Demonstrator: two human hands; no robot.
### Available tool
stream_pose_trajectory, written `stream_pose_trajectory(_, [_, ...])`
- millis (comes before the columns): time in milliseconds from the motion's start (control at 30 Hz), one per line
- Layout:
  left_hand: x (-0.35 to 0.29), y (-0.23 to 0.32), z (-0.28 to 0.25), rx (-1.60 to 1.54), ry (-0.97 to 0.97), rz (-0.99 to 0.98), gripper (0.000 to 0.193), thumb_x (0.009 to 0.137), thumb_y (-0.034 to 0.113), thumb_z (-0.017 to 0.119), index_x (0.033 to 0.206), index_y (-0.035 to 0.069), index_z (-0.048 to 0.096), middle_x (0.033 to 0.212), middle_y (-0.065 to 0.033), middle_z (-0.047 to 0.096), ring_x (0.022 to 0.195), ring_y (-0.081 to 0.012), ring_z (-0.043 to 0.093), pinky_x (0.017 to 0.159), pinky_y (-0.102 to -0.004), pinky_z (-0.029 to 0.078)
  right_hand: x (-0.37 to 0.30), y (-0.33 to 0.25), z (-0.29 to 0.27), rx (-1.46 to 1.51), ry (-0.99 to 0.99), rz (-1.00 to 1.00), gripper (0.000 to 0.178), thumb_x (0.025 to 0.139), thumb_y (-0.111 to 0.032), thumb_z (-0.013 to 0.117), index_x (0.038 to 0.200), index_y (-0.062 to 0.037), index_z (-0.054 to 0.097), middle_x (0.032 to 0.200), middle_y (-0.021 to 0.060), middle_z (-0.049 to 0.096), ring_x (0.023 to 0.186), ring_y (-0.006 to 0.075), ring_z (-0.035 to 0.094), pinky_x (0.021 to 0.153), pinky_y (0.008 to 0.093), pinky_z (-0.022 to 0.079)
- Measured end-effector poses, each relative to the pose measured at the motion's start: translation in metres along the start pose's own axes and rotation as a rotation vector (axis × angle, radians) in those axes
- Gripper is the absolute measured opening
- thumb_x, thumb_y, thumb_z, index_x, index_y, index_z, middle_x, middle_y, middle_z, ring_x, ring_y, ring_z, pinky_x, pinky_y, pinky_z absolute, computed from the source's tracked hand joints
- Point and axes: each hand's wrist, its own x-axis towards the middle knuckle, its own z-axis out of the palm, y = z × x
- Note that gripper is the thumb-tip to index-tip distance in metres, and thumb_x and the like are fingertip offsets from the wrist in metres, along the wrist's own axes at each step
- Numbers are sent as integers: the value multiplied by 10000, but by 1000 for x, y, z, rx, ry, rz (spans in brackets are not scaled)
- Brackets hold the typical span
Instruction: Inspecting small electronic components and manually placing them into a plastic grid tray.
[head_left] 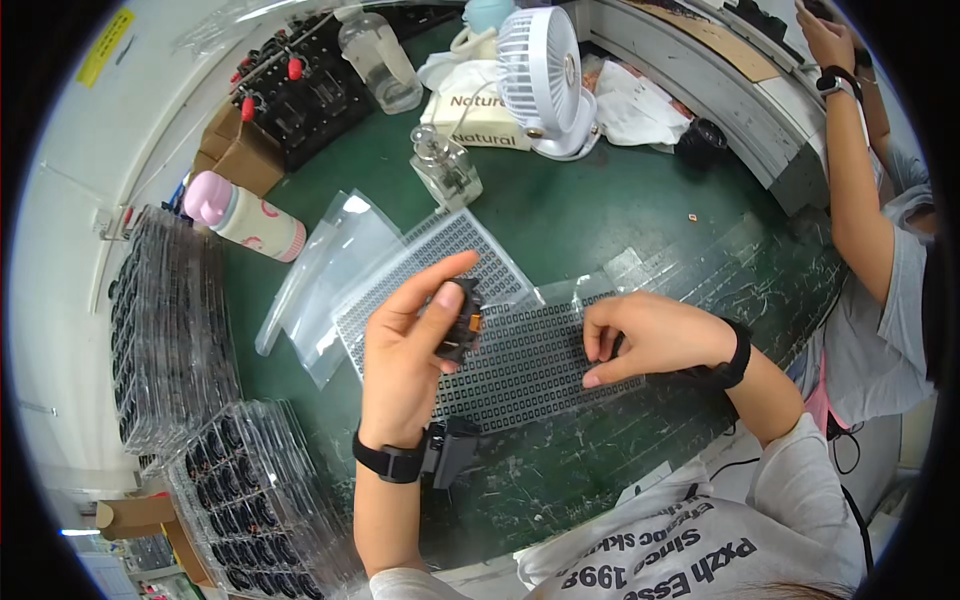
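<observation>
Black part, small, with an orange patch on one side: up in the left hand, clear of the table. Left grip closed, thumb against fingers, part pinched between them. Right hand over the right portion of a sheet with rows of small dark shapes; its grip is curled, thumb and forefinger slightly apart. Cannot tell whether it has hold of anything.

Handling (judged): part probably light and stiff, perhaps smooth plastic; the orange area may be delicate — best taken by the black outer edges. Sheet looks thin and flexible; take by its margin.

Surface: green, scuffed, pale scratches toward the near edge. A second patterned sheet and a clear plastic bag lie left of centre. Room: white fan at the back, stacked clear trays at left, another person's arm at right.
</observation>
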Motion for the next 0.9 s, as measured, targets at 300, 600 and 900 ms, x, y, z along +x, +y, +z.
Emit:
stream_pose_trajectory(300, [17, -4, -67, 458, 310, 169, 242, 916, 82, 681, 1148, 13, 663, 917, -27, 683, 772, -92, 594, 757, -236, 490, -2, -18, 1, -187, -6, 9, 362, 795, -358, 771, 1030, -97, 688, 863, 58, 672, 762, 230, 679, 665, 358, 511])
stream_pose_trajectory(600, [26, -21, -79, 589, 322, 126, 149, 872, 75, 741, 993, -8, 711, 892, -34, 709, 793, -78, 631, 743, -212, 495, -12, -13, -5, -431, 66, -83, 244, 828, -362, 730, 904, -134, 773, 943, 47, 635, 948, 249, 635, 761, 380, 512])
stream_pose_trajectory(900, [31, -19, -71, 784, 376, 210, 157, 822, 89, 777, 919, -29, 741, 789, -58, 725, 696, -94, 633, 657, -228, 482, -12, -1, -16, -504, 206, -59, 323, 825, -361, 723, 719, -56, 711, 932, 76, 645, 882, 299, 645, 731, 403, 521])
